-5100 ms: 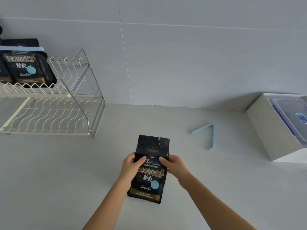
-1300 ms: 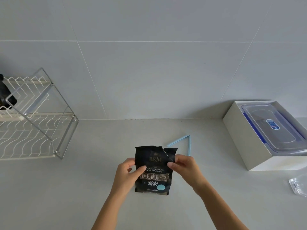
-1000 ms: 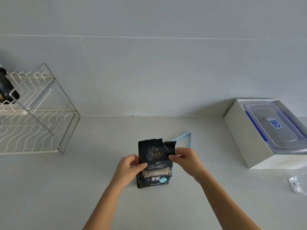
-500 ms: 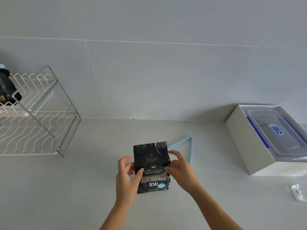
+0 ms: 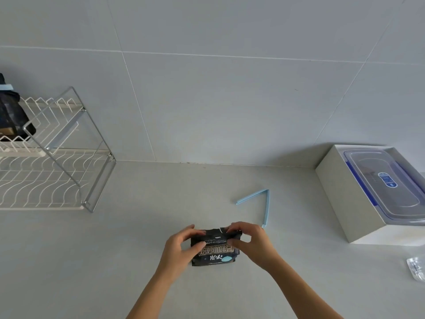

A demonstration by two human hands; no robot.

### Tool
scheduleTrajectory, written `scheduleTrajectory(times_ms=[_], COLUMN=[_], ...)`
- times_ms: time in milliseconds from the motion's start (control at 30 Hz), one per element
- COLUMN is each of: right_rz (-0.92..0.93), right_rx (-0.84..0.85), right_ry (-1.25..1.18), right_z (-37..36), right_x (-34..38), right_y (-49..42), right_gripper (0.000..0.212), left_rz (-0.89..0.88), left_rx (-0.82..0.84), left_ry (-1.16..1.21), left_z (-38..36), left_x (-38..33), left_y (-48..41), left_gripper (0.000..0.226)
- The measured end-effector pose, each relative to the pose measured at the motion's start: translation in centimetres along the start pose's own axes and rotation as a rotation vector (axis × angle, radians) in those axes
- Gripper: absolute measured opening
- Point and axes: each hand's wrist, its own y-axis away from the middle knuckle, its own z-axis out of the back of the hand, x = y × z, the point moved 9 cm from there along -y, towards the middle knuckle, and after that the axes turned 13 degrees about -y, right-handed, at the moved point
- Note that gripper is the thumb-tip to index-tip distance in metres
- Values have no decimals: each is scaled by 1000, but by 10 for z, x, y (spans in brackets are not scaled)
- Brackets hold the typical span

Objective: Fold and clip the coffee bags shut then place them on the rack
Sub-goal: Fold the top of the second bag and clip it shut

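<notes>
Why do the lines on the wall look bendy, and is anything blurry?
Head view: the wide lens bends the wall tile lines; light is soft, with faint shadows; the coffee bag print is a bit blurry; the bag on the rack is cut off at the left edge.

Bare grey table (image 5: 161,226) lies open between the white wire rack (image 5: 53,180) at left and the white box (image 5: 358,203) at right; an open light-blue plastic clip (image 5: 265,208) lies between them.
</notes>
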Motion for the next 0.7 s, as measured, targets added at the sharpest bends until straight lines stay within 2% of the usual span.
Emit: scheduleTrajectory(times_ms=[100, 167, 267, 433, 533, 633, 700], right_rz=[-77, -91, -87, -127, -135, -149, -266], right_rx=[3, -23, -47, 17, -100, -281, -272], right_ry=[-24, -21, -5, -14, -122, 145, 367], right_z=[-4, -4, -3, -2, 19, 57, 73], right_x=[-14, -16, -14, -21, -28, -51, -76], right_y=[-1, -4, -8, -15, -25, -32, -32], right_gripper=[12, 3, 18, 27, 30, 23, 28], left_rz=[36, 90, 131, 174, 194, 205, 208], left_rx=[25, -20, -71, -53, -66, -77, -80], left_ry=[65, 113, 141, 232, 251, 281, 295], left_z=[-9, -10, -10, -16, -17, -17, -18], left_x=[2, 7, 12, 19, 24, 27, 28], left_y=[3, 2, -3, -4, -6, -8, -9], left_gripper=[30, 28, 14, 12, 9, 8, 8])
